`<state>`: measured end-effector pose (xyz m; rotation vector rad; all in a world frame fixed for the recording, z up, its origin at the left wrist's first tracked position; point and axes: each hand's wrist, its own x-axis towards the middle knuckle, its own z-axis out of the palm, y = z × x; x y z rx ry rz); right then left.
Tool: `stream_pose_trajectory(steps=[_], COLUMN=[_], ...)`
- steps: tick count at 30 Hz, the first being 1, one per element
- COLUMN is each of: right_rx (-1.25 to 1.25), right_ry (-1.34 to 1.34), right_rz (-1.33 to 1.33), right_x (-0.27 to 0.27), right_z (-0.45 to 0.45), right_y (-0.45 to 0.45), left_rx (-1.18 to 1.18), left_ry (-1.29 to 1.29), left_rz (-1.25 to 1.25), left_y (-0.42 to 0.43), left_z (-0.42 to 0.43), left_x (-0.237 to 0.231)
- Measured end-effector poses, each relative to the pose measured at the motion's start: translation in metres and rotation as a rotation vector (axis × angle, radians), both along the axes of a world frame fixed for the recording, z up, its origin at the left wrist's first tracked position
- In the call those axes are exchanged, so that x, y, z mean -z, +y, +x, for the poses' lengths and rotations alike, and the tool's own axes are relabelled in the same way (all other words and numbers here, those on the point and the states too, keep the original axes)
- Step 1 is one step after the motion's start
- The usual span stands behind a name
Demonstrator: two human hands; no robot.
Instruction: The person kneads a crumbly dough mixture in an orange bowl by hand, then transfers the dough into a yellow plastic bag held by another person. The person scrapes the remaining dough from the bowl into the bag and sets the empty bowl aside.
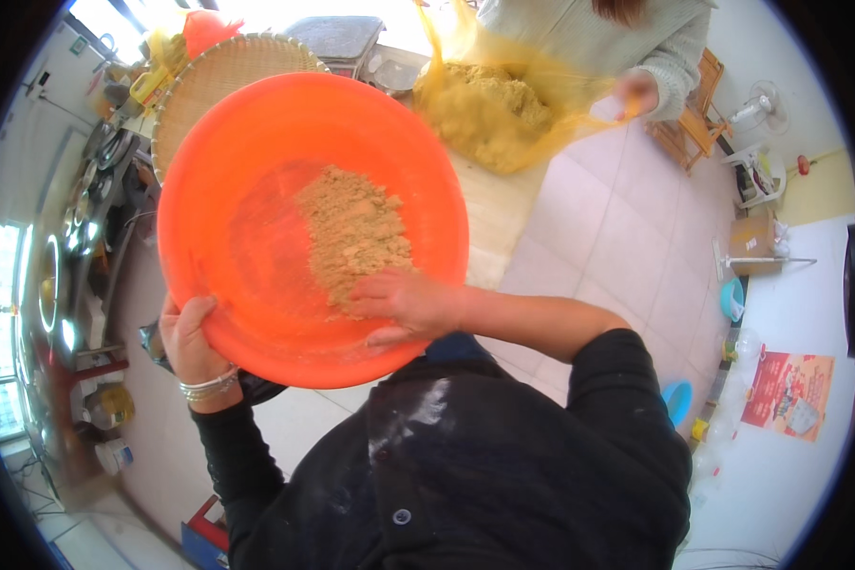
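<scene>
A wide orange plastic basin (256, 135) is tipped up in front of me. My left hand (192, 342) grips its rim at the lower left, thumb on the inner side. Crumbly tan powder (356, 228) lies in a heap on the right half of the basin's floor. Reaching inside from the right, my right hand (406, 306) touches the lower edge of that heap with fingers extended and slightly apart. It does not appear to hold anything. Beyond the basin, a yellow plastic bag (499, 142) contains a larger mass of similar tan crumbs (506, 92).
Across the table (502, 206), a co-worker's hand (635, 94) holds the bag's edge. A woven bamboo tray (206, 92) and a weighing scale (335, 39) sit behind the basin. Pans (110, 153) line a rack at left. Wooden chairs (691, 121) stand on the right.
</scene>
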<state>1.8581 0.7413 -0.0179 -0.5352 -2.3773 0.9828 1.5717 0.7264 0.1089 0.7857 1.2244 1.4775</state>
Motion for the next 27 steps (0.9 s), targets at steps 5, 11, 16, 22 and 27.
stream_pose_trajectory(steps=[5, 11, 16, 22, 27], right_rx=[-0.113, 0.001, 0.001, -0.014, 0.067], right_ry=[0.054, 0.188, 0.364, 0.532, 0.646], right_rz=[0.296, 0.641, 0.723, 0.631, 0.582], right_x=[-0.019, -0.034, -0.064, -0.08, -0.081], right_z=[0.019, 0.048, 0.112, 0.18, 0.203], right_y=[-0.004, 0.037, 0.076, 0.093, 0.1], left_rx=[-0.199, -0.344, -0.49, -0.326, -0.331], left_ry=[0.06, 0.162, 0.296, 0.418, 0.669], left_rz=[0.037, 0.132, 0.117, 0.048, 0.033], left_y=[-0.013, -0.024, -0.012, -0.003, 0.014], left_z=[-0.006, 0.017, 0.092, 0.202, 0.232], left_x=[-0.031, -0.074, -0.123, -0.175, -0.202])
